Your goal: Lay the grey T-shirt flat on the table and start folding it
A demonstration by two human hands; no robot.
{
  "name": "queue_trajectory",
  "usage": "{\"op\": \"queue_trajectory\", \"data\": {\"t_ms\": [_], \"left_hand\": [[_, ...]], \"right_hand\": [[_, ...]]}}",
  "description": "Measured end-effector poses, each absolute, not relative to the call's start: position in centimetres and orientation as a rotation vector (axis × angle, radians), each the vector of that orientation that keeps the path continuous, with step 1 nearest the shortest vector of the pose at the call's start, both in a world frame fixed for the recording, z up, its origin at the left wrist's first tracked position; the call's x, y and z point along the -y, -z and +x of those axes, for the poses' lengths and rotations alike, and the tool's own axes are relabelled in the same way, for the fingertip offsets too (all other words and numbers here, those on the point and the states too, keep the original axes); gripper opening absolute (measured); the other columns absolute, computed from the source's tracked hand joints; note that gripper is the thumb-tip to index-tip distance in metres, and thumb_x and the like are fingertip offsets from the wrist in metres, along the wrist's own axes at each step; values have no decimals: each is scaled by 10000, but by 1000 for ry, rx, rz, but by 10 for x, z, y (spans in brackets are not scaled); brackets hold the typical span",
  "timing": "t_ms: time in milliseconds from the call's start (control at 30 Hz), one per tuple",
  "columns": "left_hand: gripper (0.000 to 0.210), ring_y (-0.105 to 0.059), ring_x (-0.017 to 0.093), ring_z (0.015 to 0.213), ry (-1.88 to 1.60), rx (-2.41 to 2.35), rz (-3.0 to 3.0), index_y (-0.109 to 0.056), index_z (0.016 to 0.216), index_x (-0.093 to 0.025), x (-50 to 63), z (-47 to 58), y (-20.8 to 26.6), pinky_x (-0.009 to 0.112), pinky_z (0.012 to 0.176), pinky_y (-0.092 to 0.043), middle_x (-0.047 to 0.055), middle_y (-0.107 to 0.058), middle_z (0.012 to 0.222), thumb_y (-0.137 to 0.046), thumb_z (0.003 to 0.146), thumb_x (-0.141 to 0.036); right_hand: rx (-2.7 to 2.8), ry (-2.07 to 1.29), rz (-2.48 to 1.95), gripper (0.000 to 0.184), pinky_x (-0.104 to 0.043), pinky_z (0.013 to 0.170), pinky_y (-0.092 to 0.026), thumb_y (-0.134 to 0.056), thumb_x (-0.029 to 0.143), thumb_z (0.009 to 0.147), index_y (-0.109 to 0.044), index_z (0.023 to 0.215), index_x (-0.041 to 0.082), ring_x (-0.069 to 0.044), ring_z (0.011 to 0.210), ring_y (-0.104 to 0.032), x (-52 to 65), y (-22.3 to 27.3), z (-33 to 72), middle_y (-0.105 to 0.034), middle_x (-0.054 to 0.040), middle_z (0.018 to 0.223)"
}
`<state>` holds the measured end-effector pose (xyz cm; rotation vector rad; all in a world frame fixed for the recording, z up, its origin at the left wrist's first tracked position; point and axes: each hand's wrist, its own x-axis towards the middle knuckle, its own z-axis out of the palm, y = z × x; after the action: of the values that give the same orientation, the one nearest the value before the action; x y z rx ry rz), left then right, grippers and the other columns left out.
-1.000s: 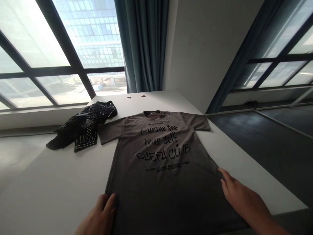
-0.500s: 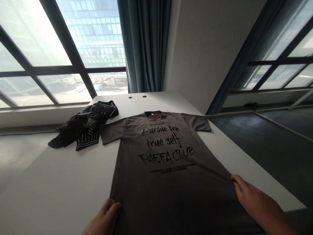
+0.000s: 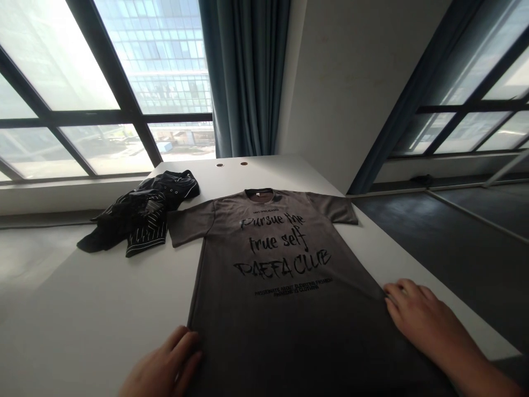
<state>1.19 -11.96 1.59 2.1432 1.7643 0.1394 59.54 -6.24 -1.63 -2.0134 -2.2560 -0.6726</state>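
Observation:
A dark grey-brown T-shirt (image 3: 285,320) with black lettering lies spread face up, its collar at the far end and both sleeves out to the sides. Its lower part runs out of the bottom of the view. At its left side edge my left hand (image 3: 165,361) is closed, with the cloth between fingers and thumb. My right hand (image 3: 421,311) has its fingers curled over the right side edge, closed on the fabric; the fingertips are partly hidden.
Under the shirt is a white table (image 3: 103,309), with two round holes near its far edge. A heap of black clothes (image 3: 140,209), partly with white stripes, lies by the left sleeve. Beyond stand windows, a blue curtain (image 3: 248,77) and a pale pillar (image 3: 339,82).
My right hand has shifted slightly up and left along the shirt's edge, its fingers more curled. The left hand has moved slightly up and left. The shirt stays spread almost as before.

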Motion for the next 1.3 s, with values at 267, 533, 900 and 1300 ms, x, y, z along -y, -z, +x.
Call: {"op": "queue_trajectory", "data": {"t_ms": [267,533,900,1300], "left_hand": [[242,-686,258,1091,-162,-1618,2617,-710,1132,-255,-15,53,-46,394,967,-562,79,-709,1161,-500,1042,-337],[484,-516,303,1447,-149,-1683,2691,-584,1491,-225,-209,108,-10,442,1185,-431,120,-536,1605,-491,1051,-403],[735,-90,346,1667,-28,-1792,2349,-215,1727,-283,-332,128,17,695,1287,-140,55,-66,1810,-255,1069,-609],[737,-41,401,1662,21,-1897,2223,-201,1723,-359,-373,138,16,862,1189,-131,8,-55,1810,-186,1043,-643]], "right_hand": [[2543,361,-1620,500,-526,1204,-438,-504,419,1025,-678,1427,179,-362,1448,-513,-103,-11,513,-603,-166,1528],[2547,-84,-1740,645,-432,1325,-222,-431,469,1075,-459,1625,135,-300,1600,-313,-303,-7,449,-375,-149,1721],[2445,-382,-1983,720,-655,1297,-137,-229,618,1090,-225,1726,282,-354,1653,-117,-384,21,413,-120,-60,1809],[2360,-385,-2084,724,-715,1275,-11,-160,611,1082,-100,1743,320,-337,1663,-37,-407,31,415,-41,-26,1816]]}}
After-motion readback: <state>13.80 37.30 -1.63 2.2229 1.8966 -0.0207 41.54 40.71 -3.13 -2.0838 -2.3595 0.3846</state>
